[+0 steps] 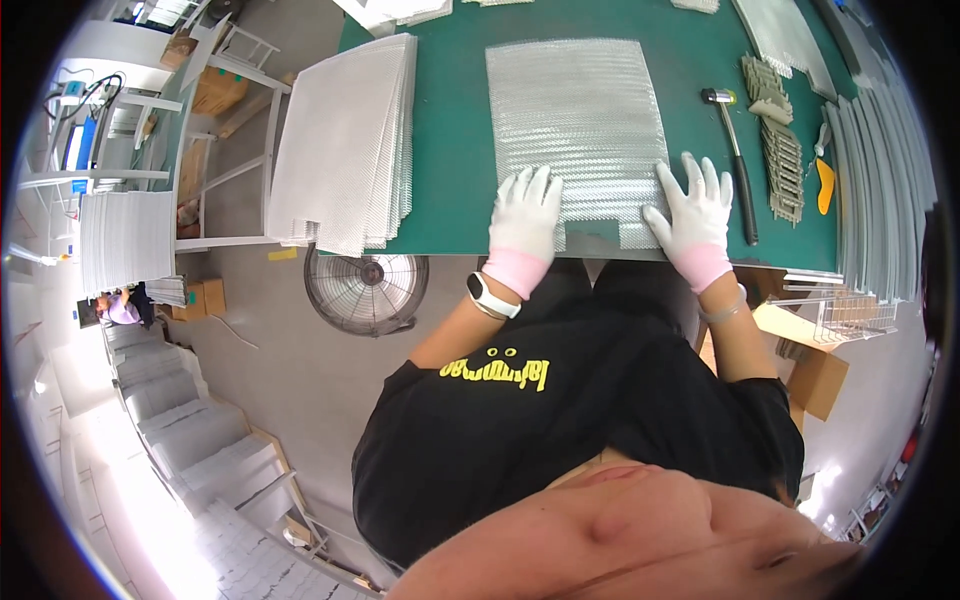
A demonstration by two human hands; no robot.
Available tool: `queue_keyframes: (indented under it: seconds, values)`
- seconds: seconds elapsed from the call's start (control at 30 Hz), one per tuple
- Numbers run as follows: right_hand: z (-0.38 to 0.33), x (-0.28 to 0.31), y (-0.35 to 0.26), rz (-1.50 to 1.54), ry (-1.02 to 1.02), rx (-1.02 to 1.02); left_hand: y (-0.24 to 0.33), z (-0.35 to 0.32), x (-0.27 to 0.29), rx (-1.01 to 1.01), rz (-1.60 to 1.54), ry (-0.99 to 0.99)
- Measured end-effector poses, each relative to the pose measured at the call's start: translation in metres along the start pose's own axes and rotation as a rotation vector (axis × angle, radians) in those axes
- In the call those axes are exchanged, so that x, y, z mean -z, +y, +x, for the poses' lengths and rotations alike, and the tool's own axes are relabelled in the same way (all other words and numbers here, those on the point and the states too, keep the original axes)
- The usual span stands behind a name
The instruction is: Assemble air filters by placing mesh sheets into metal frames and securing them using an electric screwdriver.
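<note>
A silvery metal mesh sheet lies flat on the green tabletop, its near edge cut with a notch. My left hand, in a white glove with a pink cuff, rests palm down on the sheet's near left corner, fingers stretched out. On the near right corner lies my right hand, gloved alike, its fingers spread and thumb apart. Neither hand is gripping anything. To the right of my right hand lies a mallet with a black handle and a black-and-yellow head.
A stack of mesh sheets sits at the table's left. Right of the mallet are small metal strips, a yellow-orange piece and long grey metal strips. A floor fan stands by the table's near left edge.
</note>
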State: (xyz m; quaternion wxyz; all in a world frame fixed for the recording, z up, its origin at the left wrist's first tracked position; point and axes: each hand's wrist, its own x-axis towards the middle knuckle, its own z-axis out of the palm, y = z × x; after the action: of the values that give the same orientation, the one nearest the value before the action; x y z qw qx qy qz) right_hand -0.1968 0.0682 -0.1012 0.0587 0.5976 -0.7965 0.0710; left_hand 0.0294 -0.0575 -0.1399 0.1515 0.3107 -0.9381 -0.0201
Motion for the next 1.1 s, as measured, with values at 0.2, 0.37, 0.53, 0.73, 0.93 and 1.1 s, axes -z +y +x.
queue_keyframes:
  seconds: [0.2, 0.37, 0.53, 0.73, 0.93, 1.1]
  values:
    - [0.082, 0.055, -0.001, 0.121, 0.223, 0.310, 0.017, 0.003, 0.004, 0.154, -0.008, -0.088]
    - [0.227, 0.073, -0.071, 0.115, 0.433, 0.469, 0.026, 0.014, 0.017, 0.174, 0.098, -0.201]
    - [0.331, 0.051, -0.076, -0.205, -0.112, 0.314, 0.007, 0.039, 0.060, 0.181, -0.243, -0.403]
    - [0.322, 0.102, -0.065, 0.410, 0.888, 0.539, -0.033, 0.035, 0.050, 0.051, -0.472, -0.184]
    - [0.193, 0.085, -0.048, 0.507, 0.935, 0.598, -0.052, 0.013, 0.067, 0.265, -1.295, 0.375]
    - [0.055, 0.061, -0.012, 0.382, 0.478, 1.014, -0.084, -0.019, 0.110, 0.047, -2.488, 0.232]
